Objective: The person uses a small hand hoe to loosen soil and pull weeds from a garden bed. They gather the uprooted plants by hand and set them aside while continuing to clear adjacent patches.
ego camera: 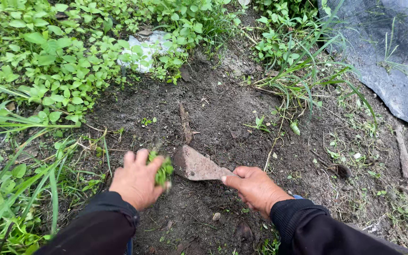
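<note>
Down near the person's knees, the left hand [137,182] is squeezing a small bunch of green weeds [163,170], and the right hand [255,189] is gripping a rusty flat metal trowel [197,165] resting on dark bare soil [213,108]. Farther off, a grey plastic sheet [393,61] is lying.

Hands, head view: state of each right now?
Left hand: closed on a clump of pulled green weeds.
Right hand: closed on the handle of a rusty trowel, blade on the soil.

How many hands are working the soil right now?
2. The left hand clutches a clump of pulled weeds; the right hand grips a rusty trowel on the dirt.
</note>
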